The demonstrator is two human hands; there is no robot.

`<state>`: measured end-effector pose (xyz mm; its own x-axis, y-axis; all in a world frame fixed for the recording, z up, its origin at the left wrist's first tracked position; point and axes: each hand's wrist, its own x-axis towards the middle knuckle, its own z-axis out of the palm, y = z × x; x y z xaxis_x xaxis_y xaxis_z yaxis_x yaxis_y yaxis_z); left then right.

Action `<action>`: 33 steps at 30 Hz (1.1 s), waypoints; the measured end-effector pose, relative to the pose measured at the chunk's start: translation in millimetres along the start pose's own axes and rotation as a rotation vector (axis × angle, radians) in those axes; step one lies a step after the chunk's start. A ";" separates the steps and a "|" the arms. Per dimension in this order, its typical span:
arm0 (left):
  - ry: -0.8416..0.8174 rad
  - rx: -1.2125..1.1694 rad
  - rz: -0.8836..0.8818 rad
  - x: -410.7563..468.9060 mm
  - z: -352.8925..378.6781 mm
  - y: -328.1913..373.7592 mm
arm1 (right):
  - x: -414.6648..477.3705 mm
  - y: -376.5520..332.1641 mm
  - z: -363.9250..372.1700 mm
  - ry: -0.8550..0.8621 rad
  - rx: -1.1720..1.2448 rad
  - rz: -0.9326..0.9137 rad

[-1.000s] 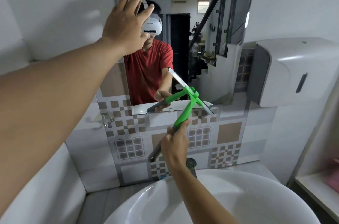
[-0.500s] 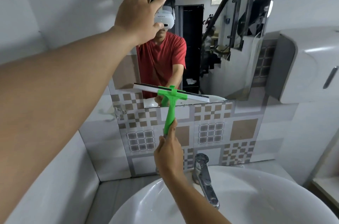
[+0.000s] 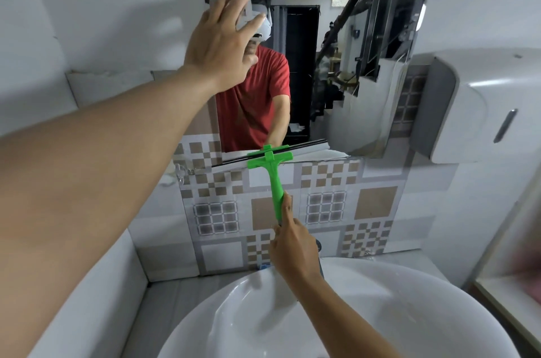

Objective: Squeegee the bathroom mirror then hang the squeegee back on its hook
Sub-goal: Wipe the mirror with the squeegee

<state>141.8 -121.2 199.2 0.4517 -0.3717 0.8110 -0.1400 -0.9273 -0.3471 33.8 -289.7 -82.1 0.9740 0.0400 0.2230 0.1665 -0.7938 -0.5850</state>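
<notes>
A green-handled squeegee [image 3: 273,174] stands upright in my right hand [image 3: 294,249], which grips the lower end of its handle. Its long blade lies almost level along the bottom edge of the bathroom mirror [image 3: 330,44], touching the glass where it meets the patterned tiles. My left hand [image 3: 222,44] is raised with fingers spread, its palm flat against the mirror's left part and holding nothing. A small clear hook [image 3: 179,173] sticks out of the tiles to the left of the blade.
A white round basin [image 3: 409,308] sits directly below my right hand, with the tap mostly hidden behind that hand. A white paper towel dispenser [image 3: 474,105] juts from the wall at right. A white ledge runs along the left wall.
The squeegee blade turned from tilted to nearly level and now rests at the mirror's bottom edge. My left hand stayed flat on the glass. The camera view shifted slightly.
</notes>
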 end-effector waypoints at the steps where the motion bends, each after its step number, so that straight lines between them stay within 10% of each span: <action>1: -0.015 -0.006 0.001 -3.1 2.0 0.3 | -1.2 1.0 0.0 -0.004 -0.001 0.001; 24: -0.068 -0.099 -0.028 -7.0 -15.4 12.2 | -28.7 -7.3 -69.9 -0.178 0.009 0.029; 33: -0.291 -0.627 -0.040 -51.1 -64.7 88.2 | -1.7 -25.3 -198.7 -0.202 -0.397 -0.215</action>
<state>49.4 -186.8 157.6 0.6731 -0.3916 0.6274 -0.5618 -0.8224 0.0894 -2.6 -390.3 87.3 0.9408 0.3141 0.1272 0.3340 -0.9230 -0.1912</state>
